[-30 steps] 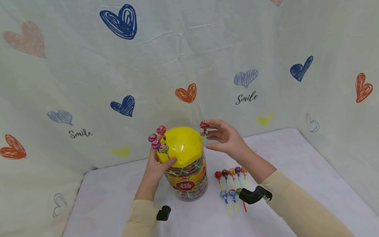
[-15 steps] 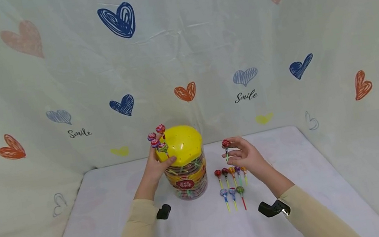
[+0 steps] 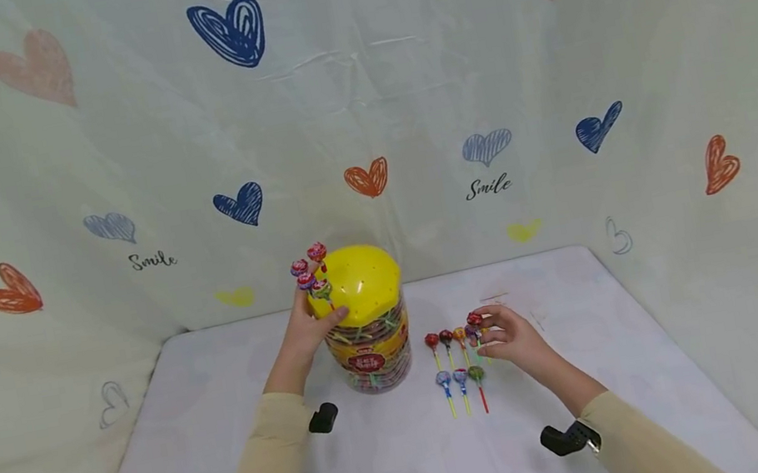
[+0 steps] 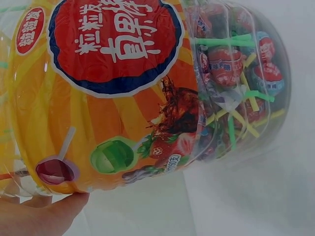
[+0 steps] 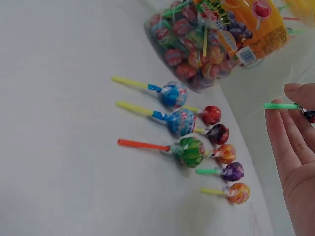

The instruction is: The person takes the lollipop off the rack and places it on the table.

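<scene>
- Jar of lollipops [image 3: 361, 349] stands on the white bench [image 3: 405, 469] in the head view, under a yellow lid [image 3: 363, 277]. The left hand [image 3: 306, 332] grips the lid's left side, its thumb across the front, beside four upright lollipops [image 3: 307, 281]. The right hand [image 3: 509, 338] pinches a red-wrapped lollipop [image 3: 474, 319] above the right end of the back row. Behind the bench hangs a heart-printed cloth [image 3: 353, 89].
- In the left wrist view, the jar's orange label [image 4: 93, 118] fills much of the frame, with lollipops showing through the clear wall. The left hand's fingers touch the jar at lower left; the rest is cut off.
- In the right wrist view, the right hand holds the red-wrapped lollipop by the right edge, its green stick [image 5: 280, 106] protruding. Two blue lollipops [image 5: 181, 122] and a green one [image 5: 190, 152] lie before a back row of five [image 5: 233, 171], near the jar.
</scene>
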The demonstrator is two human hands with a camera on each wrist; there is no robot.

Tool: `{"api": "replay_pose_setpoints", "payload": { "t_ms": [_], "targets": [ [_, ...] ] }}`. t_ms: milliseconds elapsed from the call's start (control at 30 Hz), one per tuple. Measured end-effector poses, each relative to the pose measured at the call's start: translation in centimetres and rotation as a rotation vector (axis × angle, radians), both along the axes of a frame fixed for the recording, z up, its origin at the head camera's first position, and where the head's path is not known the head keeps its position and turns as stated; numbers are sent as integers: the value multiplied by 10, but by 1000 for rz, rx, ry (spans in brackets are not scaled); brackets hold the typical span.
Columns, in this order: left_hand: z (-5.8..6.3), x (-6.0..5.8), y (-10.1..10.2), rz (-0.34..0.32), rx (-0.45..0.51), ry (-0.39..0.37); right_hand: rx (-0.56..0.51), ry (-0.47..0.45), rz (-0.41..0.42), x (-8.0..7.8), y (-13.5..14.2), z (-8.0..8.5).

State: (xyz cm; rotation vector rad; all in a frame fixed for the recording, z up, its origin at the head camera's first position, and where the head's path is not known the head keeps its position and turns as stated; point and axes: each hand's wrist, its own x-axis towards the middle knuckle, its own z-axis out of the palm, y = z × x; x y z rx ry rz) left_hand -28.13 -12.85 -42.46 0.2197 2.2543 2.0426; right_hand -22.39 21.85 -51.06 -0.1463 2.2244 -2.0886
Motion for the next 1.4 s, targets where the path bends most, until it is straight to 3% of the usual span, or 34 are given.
{"api": "replay_pose_setpoints", "payload": {
  "t_ms": [467,633,833,1400],
  "targets": [
    [1,2,1,-5,19,6,87,-79,10,12,17,-44],
    [2,2,2,-7,25,11,132,-151,16,17,19,-54],
    [1,1,1,0,20,-8,162,-207,26,22,18,-59],
    [0,1,1,19,-5,-5,288,-136,72,17,19,-64]
  ]
}}
